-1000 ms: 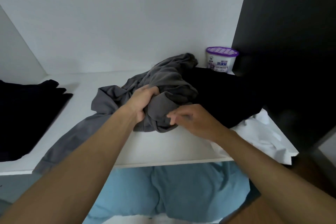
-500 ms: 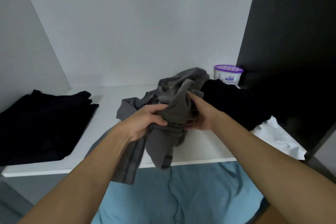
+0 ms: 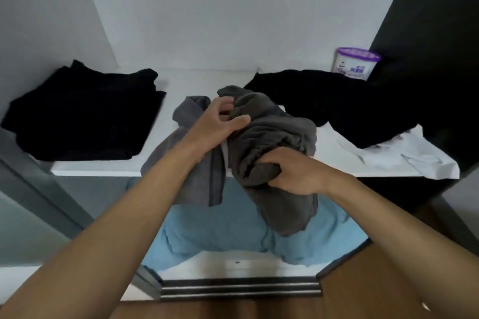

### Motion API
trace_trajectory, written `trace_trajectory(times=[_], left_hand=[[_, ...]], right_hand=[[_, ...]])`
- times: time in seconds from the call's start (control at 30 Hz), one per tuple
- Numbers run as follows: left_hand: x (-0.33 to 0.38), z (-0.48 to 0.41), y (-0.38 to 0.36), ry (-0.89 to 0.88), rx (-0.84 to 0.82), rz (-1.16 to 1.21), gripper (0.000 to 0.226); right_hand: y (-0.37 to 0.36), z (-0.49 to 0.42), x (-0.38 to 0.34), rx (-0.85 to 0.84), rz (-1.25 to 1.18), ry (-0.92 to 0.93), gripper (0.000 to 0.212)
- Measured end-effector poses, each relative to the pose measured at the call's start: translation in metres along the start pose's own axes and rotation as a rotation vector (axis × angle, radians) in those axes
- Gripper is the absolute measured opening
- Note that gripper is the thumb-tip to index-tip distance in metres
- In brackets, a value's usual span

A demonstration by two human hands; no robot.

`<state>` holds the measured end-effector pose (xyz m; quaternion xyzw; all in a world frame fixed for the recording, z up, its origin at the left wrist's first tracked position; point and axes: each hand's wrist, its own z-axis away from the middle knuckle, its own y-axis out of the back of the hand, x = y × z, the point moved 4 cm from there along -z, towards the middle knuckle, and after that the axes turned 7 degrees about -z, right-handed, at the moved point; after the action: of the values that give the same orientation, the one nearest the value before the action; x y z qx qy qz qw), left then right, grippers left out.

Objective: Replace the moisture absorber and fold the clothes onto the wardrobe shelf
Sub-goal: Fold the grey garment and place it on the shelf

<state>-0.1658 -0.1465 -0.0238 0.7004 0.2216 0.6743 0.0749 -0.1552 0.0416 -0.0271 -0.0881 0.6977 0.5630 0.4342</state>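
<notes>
Grey garment (image 3: pixel 272 137) now clear of black pile (image 3: pixel 337 106), overhanging white shelf (image 3: pixel 197 80) edge; left hand (image 3: pixel 215 127), right hand (image 3: pixel 293 173) clutch it, fingers curled; absorber (image 3: pixel 355 62) back-right corner.

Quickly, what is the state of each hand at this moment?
Left hand: closed, gripping the upper part of the crumpled dark grey cloth garment.
Right hand: closed, gripping a lower bunch of the same garment.
</notes>
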Motion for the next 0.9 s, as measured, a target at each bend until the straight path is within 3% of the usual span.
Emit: trace_trajectory(times=[0.07,0.17,0.23,0.33,0.4,0.5,0.6,0.67,0.73,0.8,0.9], left_hand=[[0.002,0.003,-0.023,-0.142,-0.134,-0.197,0.074],[-0.006,0.011,-0.059,-0.212,-0.243,-0.554,0.084],[-0.008,0.023,-0.077,-0.243,-0.204,-0.750,0.071],[-0.008,0.045,-0.106,-0.274,-0.245,-0.860,0.032],[-0.011,0.065,-0.126,-0.258,-0.317,-0.806,0.013],[-0.034,0.107,-0.153,-0.169,-0.520,-0.637,0.010],[-0.064,0.158,-0.170,0.055,-0.753,-0.486,0.012],[-0.070,0.184,-0.173,0.102,-0.748,-0.381,0.014],[-0.062,0.204,-0.172,0.018,-0.695,-0.225,0.047],[-0.047,0.229,-0.171,-0.052,-0.666,-0.141,0.064],[-0.032,0.263,-0.180,-0.029,-0.637,-0.034,0.056]], right_hand=[[-0.014,0.014,-0.004,-0.026,0.053,-0.014,0.017],[-0.034,0.039,0.002,-0.065,0.185,-0.128,0.029],[-0.045,0.059,0.004,-0.097,0.255,-0.197,0.039],[-0.047,0.090,0.002,-0.148,0.289,-0.296,0.047],[-0.042,0.109,-0.001,-0.183,0.248,-0.334,0.046],[-0.042,0.135,-0.005,-0.225,0.190,-0.370,0.046],[-0.049,0.162,-0.011,-0.205,0.098,-0.355,0.051],[-0.053,0.179,-0.009,-0.143,0.073,-0.320,0.040],[-0.056,0.195,-0.005,-0.008,0.039,-0.281,0.020],[-0.060,0.213,-0.001,0.171,-0.088,-0.253,0.015],[-0.070,0.234,-0.002,0.364,-0.272,-0.191,0.024]])
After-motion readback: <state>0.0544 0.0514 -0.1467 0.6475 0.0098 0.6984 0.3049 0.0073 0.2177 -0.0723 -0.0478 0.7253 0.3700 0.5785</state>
